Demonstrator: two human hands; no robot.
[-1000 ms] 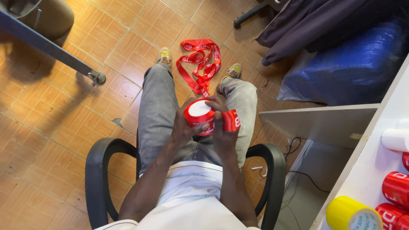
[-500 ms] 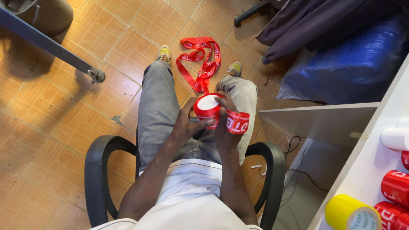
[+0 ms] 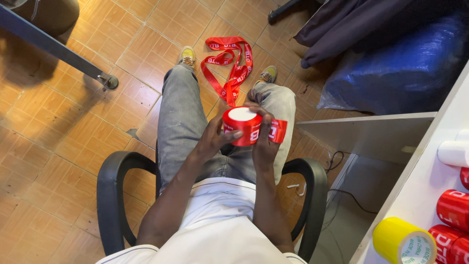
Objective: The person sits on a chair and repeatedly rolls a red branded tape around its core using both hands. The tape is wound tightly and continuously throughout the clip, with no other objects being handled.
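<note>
At the bottom of the frame your white shirt fills the near edge, and your forearms run up from it over a black chair (image 3: 110, 195) with curved, smooth plastic armrests. Just above centre, your left hand (image 3: 215, 139) wraps its fingers around the side of a red ribbon roll (image 3: 243, 125), a short glossy cylinder with a flat white top. Your right hand (image 3: 265, 142) is closed against the roll's other side, its thumb pinning a loose red tail (image 3: 277, 130) that sticks out to the right. The roll sits over your lap, on faded grey jeans. Beyond your knees, at top centre, a long satin ribbon (image 3: 229, 68) with white lettering lies in loose loops on the orange tiled floor (image 3: 63, 122) between your shoes. At lower right, a white shelf (image 3: 425, 190) carries a yellow tape roll (image 3: 403, 242) and red rolls (image 3: 454, 210). At upper right lies a crinkled blue plastic bag (image 3: 400, 73).
</note>
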